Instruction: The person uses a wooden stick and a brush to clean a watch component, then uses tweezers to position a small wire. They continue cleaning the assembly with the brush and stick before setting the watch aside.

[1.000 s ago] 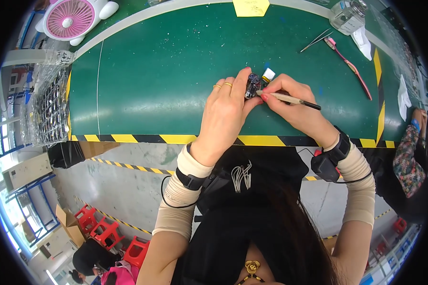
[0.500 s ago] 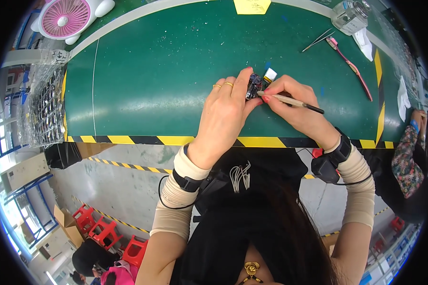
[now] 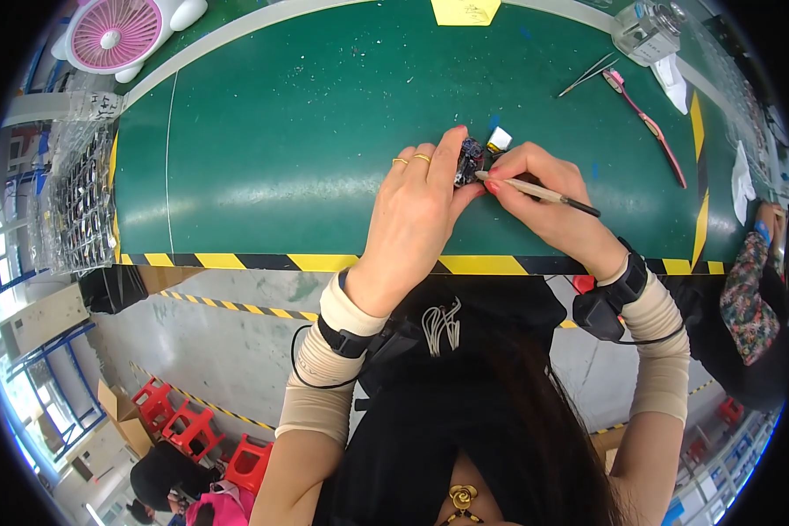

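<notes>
Small dark device (image 3: 470, 156): over green bench top (image 3: 280, 158), one o'clock from head view's centre. Left hand (image 3: 416, 200), at its eight o'clock, palm down, grips it between thumb and forefinger. Right hand (image 3: 548, 175), at four o'clock, pinches slim pale tool (image 3: 543, 192), tip at device. Yellow note (image 3: 466, 11), twelve o'clock: handwritten. Glass jar (image 3: 647, 33), two o'clock: pale label (image 3: 656, 47), marked.

Green table (image 3: 280, 175), yellow-black edge tape (image 3: 324, 262) | on it: tweezers (image 3: 579, 82) | pink toothbrush (image 3: 650, 125) | yellow note (image 3: 466, 11) | white tissue (image 3: 671, 83)
</notes>
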A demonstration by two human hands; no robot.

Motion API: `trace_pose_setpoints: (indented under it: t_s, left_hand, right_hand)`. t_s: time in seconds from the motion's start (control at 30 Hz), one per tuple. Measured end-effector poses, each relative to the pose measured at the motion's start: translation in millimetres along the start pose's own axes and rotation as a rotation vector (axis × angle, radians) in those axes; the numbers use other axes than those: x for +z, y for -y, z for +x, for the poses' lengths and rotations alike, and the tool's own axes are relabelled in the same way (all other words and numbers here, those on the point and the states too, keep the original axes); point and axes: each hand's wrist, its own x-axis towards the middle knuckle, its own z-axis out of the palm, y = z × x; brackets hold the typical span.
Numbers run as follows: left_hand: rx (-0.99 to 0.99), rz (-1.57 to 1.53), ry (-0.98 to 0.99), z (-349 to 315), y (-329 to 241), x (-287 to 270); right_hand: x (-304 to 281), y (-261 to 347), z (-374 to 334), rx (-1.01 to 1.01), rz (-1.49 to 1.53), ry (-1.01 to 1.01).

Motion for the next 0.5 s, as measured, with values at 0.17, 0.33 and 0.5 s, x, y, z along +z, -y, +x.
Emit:
trace_pose_setpoints:
  t_s: [0.17, 0.33, 0.5]
  left_hand:
    - [-0.011, -0.01, 0.016, -0.7, -1.2, 0.0]
    - [-0.016, 0.004, 0.012, 0.2, -1.5, -0.4]
    - [-0.011, -0.003, 0.007, -1.2, -0.2, 0.4]
  right_hand:
    - [1.5, -1.8, -1.7, -0.005, 0.034, -0.047]
    - [0.6, -1.7, -0.8, 0.003, 0.015, -0.031]
    - [0.3, -0.5, -2.3, -0.017, 0.035, -0.011]
